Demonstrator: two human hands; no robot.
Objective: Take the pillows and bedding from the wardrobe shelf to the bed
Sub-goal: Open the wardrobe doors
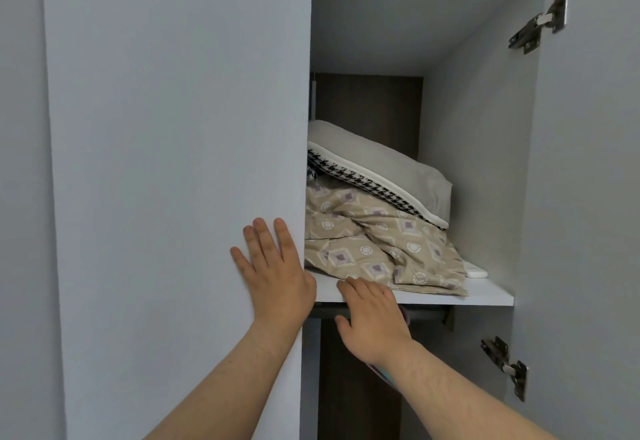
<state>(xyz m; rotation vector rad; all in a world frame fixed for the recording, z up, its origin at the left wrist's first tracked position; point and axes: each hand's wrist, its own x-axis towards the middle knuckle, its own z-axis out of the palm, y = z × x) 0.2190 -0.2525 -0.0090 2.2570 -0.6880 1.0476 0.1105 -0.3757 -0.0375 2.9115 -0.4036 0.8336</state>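
Nothing has left the white wardrobe shelf [485, 296] yet: the grey pillow [388, 166] and beige patterned bedding [374, 242] lie there at one o'clock. Your left hand [277, 277] is flat and spread on the closed grey door [173, 128]; your right hand [374, 318], fingers apart, grips nothing.

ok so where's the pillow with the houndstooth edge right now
In the head view, the pillow is on the wardrobe shelf, right of the closed door, lying tilted on top of the crumpled patterned bedding.

White wardrobe shelf [485, 296], patterned bedding [374, 249], small white object [476, 271]
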